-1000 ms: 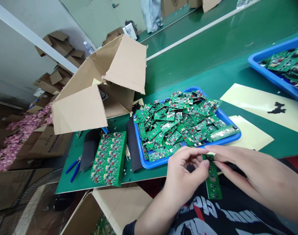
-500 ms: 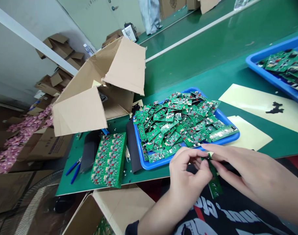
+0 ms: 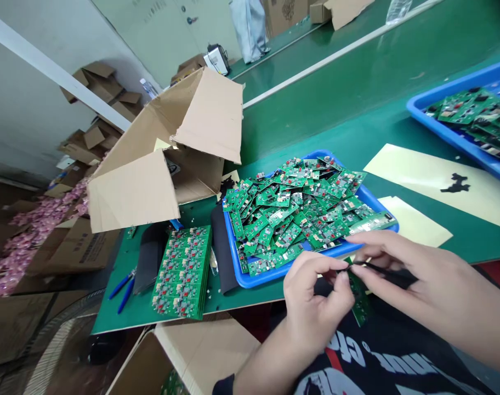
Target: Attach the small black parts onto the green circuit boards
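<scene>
In front of my chest both hands meet over a narrow green circuit board [image 3: 359, 307], which hangs down at a slant below the fingertips. My left hand [image 3: 313, 299] is closed, its thumb and index finger pinching at the board's upper end. From the other side my right hand [image 3: 414, 280] is also closed, thumb and index finger on a small black piece [image 3: 349, 265] at that end. The fingers hide much of this contact. Just beyond the hands stands a blue tray [image 3: 258, 280] heaped with small green circuit boards [image 3: 291, 211].
A stack of board panels [image 3: 182, 274], blue-handled pliers [image 3: 123, 291] and an open cardboard box [image 3: 130, 192] are on the left. Yellowish sheets [image 3: 418, 222], one bearing a black piece [image 3: 455, 183], lie right, below another blue tray [image 3: 422, 112]. Another carton [image 3: 209, 345] stands below the table edge.
My right-hand fingers have shifted at the board's upper end, and the black piece shows more plainly between the fingertips. The board hangs slightly higher and darker. The view has moved a little.
</scene>
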A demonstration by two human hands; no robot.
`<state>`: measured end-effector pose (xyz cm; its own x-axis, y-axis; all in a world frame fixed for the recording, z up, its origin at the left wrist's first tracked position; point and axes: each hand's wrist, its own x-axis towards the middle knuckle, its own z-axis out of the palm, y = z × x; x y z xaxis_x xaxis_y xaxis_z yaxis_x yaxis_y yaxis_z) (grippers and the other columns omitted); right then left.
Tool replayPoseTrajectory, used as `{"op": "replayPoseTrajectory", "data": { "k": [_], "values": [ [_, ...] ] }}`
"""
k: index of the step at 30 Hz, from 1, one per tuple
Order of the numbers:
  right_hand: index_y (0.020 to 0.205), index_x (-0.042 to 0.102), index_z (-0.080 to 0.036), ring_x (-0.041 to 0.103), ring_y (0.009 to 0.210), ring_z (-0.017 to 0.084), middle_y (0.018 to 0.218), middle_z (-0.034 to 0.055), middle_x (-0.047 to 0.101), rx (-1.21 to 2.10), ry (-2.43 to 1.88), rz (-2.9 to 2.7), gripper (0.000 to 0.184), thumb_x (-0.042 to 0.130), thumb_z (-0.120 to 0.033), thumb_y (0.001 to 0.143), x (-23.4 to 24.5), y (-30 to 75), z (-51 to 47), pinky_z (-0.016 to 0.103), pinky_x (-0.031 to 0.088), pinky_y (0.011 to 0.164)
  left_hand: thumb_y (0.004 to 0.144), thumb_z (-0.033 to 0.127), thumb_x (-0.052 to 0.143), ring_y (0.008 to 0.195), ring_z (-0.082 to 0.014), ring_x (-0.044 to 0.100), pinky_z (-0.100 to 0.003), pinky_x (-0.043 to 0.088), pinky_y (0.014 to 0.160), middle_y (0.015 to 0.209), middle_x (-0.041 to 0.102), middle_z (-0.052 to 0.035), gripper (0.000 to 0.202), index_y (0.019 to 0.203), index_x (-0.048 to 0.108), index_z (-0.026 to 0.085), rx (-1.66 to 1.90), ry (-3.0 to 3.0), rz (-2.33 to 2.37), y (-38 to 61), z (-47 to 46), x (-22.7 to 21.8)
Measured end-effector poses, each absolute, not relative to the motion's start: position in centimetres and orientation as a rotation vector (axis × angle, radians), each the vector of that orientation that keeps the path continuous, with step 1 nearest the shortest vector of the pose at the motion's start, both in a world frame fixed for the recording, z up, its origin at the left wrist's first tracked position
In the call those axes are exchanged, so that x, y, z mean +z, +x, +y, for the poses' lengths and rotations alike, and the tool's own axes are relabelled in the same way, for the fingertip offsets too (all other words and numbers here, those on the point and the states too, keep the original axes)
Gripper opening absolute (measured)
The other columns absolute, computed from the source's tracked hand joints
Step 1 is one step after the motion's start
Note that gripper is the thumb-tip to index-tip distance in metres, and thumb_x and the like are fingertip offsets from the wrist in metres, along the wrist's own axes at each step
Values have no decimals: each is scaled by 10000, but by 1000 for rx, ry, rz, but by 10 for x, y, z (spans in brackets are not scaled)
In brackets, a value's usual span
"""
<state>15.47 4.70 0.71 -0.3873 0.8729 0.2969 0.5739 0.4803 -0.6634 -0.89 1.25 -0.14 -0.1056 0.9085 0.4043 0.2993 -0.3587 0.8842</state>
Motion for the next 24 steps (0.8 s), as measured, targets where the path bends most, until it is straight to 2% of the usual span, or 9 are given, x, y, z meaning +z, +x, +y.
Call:
{"op": "replayPoseTrajectory", "data": {
  "k": [3, 5, 7, 9, 12, 16, 24],
  "values": [
    [1078, 578, -230, 709, 633, 164, 871, 40, 715, 583, -1160, -2083, 264, 466, -441, 966, 6, 157, 49, 229, 588, 502, 790, 86, 633, 650, -130, 601, -247, 531, 609, 758, 668, -25, 133, 871, 668, 186, 1491, 1636, 1347, -11, 12, -3],
    [1028, 590, -249, 713, 722, 170, 922, 29, 714, 611, -1074, -2094, 182, 471, -376, 973, 5, 157, 49, 250, 603, 607, 804, 110, 632, 655, -137, 601, -263, 528, 613, 767, 671, -35, 113, 877, 673, 186, 1466, 1624, 1354, -12, 12, -4],
    [967, 592, -262, 708, 755, 168, 898, 4, 716, 646, -1011, -2109, 131, 465, -295, 976, 5, 157, 48, 265, 594, 675, 822, 134, 631, 671, -141, 601, -269, 527, 619, 779, 672, -41, 108, 900, 681, 188, 1447, 1588, 1358, -12, 10, -5],
    [985, 591, -265, 706, 760, 172, 884, -3, 720, 605, -1021, -2113, 136, 455, -262, 978, 4, 158, 48, 286, 585, 704, 829, 149, 639, 677, -137, 593, -266, 528, 633, 769, 657, -30, 178, 995, 684, 193, 1444, 1518, 1359, -12, 9, -6],
    [1047, 582, -258, 705, 807, 185, 926, 13, 719, 535, -1033, -2138, 146, 451, -260, 982, 2, 160, 49, 307, 574, 722, 825, 167, 659, 675, -131, 588, -266, 532, 662, 740, 635, -13, 240, 1062, 682, 192, 1436, 1406, 1355, -13, 9, -7],
    [956, 591, -259, 684, 780, 178, 875, 11, 685, 583, -979, -2169, 124, 474, -221, 966, 4, 162, 52, 299, 557, 694, 821, 211, 685, 662, -139, 594, -257, 516, 615, 714, 641, -21, 80, 886, 723, 183, 1423, 1346, 1347, -15, 10, -6],
    [947, 590, -248, 679, 787, 181, 884, 23, 683, 453, -999, -2162, 123, 475, -207, 960, 9, 162, 50, 309, 562, 716, 821, 161, 691, 670, -144, 628, -270, 539, 635, 777, 712, -46, 76, 883, 729, 186, 1429, 1503, 1343, -15, 11, 0]
  ]
}}
